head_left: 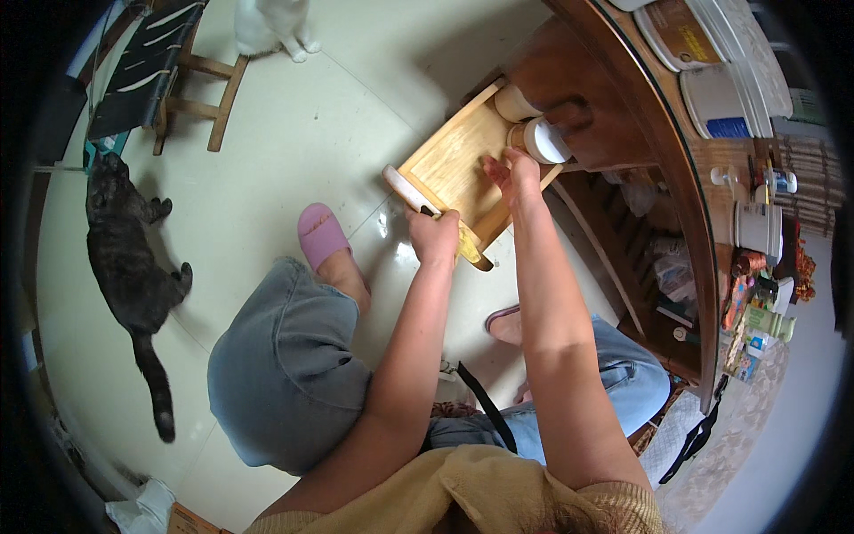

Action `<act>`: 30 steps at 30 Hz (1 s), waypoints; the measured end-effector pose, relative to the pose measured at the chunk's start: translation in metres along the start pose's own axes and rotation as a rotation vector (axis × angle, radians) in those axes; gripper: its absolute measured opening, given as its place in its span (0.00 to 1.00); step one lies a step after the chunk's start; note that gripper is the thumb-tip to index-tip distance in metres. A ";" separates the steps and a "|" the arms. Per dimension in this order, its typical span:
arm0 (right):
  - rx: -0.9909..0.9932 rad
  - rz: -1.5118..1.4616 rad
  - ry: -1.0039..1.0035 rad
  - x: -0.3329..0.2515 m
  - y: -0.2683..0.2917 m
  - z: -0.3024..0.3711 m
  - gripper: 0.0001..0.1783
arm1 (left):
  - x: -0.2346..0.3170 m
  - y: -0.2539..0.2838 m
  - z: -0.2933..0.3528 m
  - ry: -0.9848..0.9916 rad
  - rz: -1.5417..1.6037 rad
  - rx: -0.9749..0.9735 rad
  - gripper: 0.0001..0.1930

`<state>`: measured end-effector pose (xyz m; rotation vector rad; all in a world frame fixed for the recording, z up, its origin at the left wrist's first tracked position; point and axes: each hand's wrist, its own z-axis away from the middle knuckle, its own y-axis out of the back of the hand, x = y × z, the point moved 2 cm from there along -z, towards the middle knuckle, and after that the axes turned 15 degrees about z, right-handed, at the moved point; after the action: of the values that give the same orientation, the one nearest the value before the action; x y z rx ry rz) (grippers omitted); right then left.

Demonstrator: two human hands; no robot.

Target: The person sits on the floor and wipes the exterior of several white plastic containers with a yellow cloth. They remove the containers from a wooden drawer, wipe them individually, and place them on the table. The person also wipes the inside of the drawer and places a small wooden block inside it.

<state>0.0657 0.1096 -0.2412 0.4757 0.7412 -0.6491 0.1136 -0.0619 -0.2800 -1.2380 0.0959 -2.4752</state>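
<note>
A pale wooden drawer (445, 153) is pulled out of the brown cabinet. My left hand (434, 236) is closed on its front edge, beside a yellow patch whose nature I cannot make out. Over the drawer's inside, my right hand (514, 178) has its fingers apart and holds nothing I can see. Just beyond those fingers sits a jar with a white lid (544, 141); whether they touch it is unclear. Another pale round container (516, 103) stands deeper in the drawer, partly under the cabinet.
Tubs (722, 98), bottles and small packets crowd the cabinet top (698, 178) on the right. Below it are open shelves (614, 240). A dark cat (129, 249) stands on the left floor; a white cat (274, 25) sits at the back near a folding stool (218, 107).
</note>
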 end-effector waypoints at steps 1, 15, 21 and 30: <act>-0.064 0.061 0.099 -0.010 0.004 0.017 0.17 | 0.002 -0.003 0.003 0.018 0.020 -0.007 0.34; 0.579 0.423 1.010 -0.268 0.169 0.151 0.72 | -0.014 -0.001 -0.027 0.064 0.088 -0.120 0.32; 0.515 0.568 1.141 -0.282 0.175 0.124 0.62 | -0.021 -0.005 -0.034 0.077 -0.021 -0.120 0.34; 0.395 0.495 1.115 -0.101 0.075 0.230 0.59 | 0.009 0.001 -0.005 0.071 0.083 -0.099 0.30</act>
<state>0.1668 0.0604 -0.0040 1.3856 1.4732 0.0057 0.1053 -0.0660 -0.2765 -1.1607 0.2856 -2.4690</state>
